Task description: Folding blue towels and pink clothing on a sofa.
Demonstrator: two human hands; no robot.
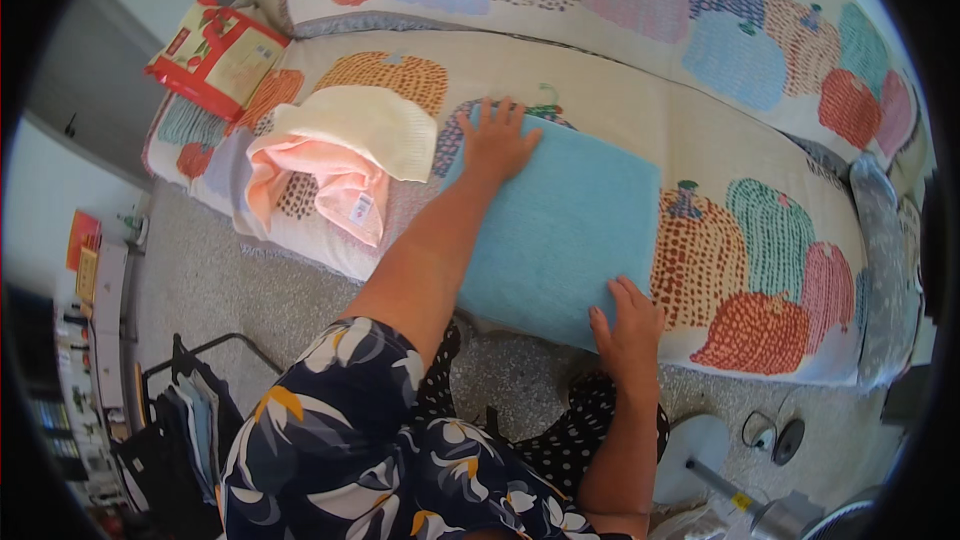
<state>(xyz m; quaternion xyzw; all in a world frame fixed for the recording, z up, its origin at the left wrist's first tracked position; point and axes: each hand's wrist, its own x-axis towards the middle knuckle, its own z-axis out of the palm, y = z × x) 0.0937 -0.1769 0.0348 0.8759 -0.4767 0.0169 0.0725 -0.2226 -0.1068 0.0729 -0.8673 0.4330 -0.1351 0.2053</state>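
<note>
A light blue towel (560, 225) lies spread flat in a rough rectangle on the sofa seat in front of me. My left hand (497, 145) rests palm down at its far left corner, fingers stretched out. At the near right edge, my right hand (630, 325) touches the cloth with its fingers apart. Left of the blue towel lie a loosely folded cream towel (375, 120) and a peach-pink towel (325, 175) with a small white label. The pink one is partly covered by the cream one.
A pumpkin-patterned cover drapes the sofa (620, 70). A red and cream package (215, 55) sits at its left end, a grey cushion (878, 270) at its right. Clothes hang on a dark rack (190, 420) at lower left. A stand with a round base (695, 455) is at lower right.
</note>
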